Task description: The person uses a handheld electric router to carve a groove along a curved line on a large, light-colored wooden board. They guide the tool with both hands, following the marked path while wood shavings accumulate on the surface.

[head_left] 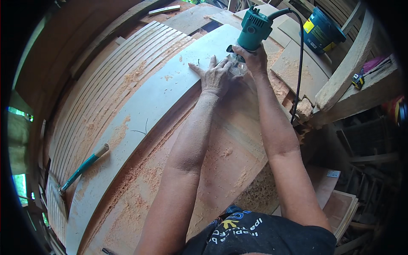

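My right hand (256, 60) is wrapped round the lower part of a teal trim router (254, 30), which stands upright at the far end of a long pale board (170, 87) with a curved edge. A clear plastic piece shows at the router's base; its cutter is hidden. Left of the router, my left hand (214, 78) lies flat with fingers spread on the board, its fingertips close to the router base. The board rests on a wider reddish wooden panel (242, 131), with shavings lying along the curved edge.
A black cord (301, 63) loops down right of the router. A teal-handled tool (83, 170) lies across the board at left, beside grooved slats (114, 76). At right are a dark bucket (321, 32), a tape measure (358, 81) on a beam and stacked panels (342, 208).
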Tool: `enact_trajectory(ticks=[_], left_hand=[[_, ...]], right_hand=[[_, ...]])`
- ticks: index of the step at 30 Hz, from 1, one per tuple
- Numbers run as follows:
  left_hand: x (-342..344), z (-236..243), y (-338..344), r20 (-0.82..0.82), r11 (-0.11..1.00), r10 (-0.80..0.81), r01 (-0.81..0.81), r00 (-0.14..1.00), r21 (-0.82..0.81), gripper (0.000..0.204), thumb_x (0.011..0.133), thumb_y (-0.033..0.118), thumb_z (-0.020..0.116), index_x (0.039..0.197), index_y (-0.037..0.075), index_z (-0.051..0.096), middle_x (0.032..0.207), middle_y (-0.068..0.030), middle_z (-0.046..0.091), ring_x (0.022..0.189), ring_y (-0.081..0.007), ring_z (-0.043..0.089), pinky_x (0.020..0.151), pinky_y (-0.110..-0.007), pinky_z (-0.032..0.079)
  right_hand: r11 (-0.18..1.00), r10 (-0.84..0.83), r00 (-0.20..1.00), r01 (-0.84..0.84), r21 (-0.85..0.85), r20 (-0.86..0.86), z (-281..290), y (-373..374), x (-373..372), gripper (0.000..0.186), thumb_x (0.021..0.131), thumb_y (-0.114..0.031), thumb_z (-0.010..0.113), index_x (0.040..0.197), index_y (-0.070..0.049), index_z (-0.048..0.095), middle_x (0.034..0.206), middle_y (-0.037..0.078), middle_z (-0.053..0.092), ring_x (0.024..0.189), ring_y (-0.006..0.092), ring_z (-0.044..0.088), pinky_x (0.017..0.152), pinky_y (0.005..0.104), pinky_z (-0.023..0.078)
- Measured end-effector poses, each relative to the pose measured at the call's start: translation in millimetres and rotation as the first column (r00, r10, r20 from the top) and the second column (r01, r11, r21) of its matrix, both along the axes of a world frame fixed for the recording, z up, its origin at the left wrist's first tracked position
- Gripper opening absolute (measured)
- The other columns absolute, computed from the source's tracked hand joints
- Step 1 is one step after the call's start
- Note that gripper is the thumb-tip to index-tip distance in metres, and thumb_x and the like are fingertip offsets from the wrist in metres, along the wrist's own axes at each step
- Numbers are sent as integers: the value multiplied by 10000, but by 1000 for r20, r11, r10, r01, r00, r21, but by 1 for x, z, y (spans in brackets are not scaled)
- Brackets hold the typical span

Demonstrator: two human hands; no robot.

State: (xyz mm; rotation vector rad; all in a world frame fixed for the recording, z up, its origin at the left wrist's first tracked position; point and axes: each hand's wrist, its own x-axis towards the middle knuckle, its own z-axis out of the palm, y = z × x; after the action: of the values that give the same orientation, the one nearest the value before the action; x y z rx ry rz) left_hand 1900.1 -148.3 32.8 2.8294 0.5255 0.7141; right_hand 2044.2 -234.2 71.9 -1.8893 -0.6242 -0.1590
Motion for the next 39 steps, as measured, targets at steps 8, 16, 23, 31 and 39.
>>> enact_trajectory(ticks=[8,16,23,31,39], left_hand=[[5,-9,7,-55,999,43,-41,998,28,643,850,688,593,1419,395,529,1489,142,513,1448,-220,396,971,-935,-36],[5,-5,4,-79,999,41,-38,996,33,573,906,632,582,1418,380,536,1478,143,526,1455,-215,396,983,-926,-20],[10,-5,5,-120,1000,23,-23,992,-5,629,877,670,589,1435,389,516,1472,157,527,1451,-212,401,986,-924,-21],[11,0,-5,51,1000,-10,10,999,-1,556,956,629,514,1420,323,530,1473,95,542,1454,-268,399,1008,-903,-3],[9,-11,6,-35,999,-9,10,999,32,487,1044,410,366,1428,144,507,1550,-67,461,1479,-320,354,1075,-835,-50]], right_hand=[[1000,5,1000,-5,0,-3,3,2,-3,738,624,-537,866,1114,-31,646,994,144,745,940,272,734,907,381,548],[1000,4,1000,-5,-6,-5,3,-1,-2,732,626,-531,866,1115,-33,644,993,143,747,937,267,735,913,375,546],[1000,7,1000,-6,-15,4,2,-1,1,738,623,-526,867,1119,-31,636,998,147,745,941,284,731,906,388,544],[997,-78,995,78,-7,67,6,-16,6,775,623,-538,873,1133,-13,617,1003,160,740,946,299,728,894,392,547],[840,140,990,-100,533,-34,47,-116,-51,397,804,-71,831,1125,-25,603,1014,48,649,890,120,641,809,275,542]])
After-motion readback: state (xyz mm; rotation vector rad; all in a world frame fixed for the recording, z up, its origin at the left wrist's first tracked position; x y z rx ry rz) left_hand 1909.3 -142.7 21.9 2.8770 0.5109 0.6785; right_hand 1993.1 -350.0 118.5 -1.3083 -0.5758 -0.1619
